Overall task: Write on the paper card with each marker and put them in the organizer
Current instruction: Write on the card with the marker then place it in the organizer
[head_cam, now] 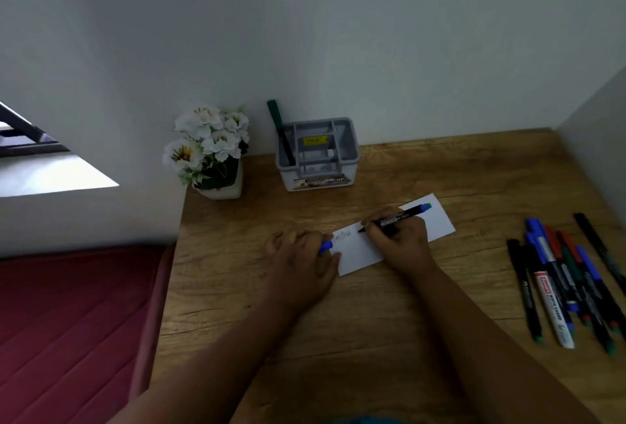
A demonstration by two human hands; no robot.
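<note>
Right hand (398, 237) grips marker (403, 215); tip on card (437, 220)

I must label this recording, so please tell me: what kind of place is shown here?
Probably a home desk in a room corner. A wooden desk stands against white walls, with a pot of white flowers, a grey organizer and loose markers on it. A red cushioned surface, perhaps a mattress, lies beside the desk.

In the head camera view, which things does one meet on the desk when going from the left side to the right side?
Flower pot → grey organizer → left hand holding a blue cap → paper card → right hand with marker → loose markers.
</note>
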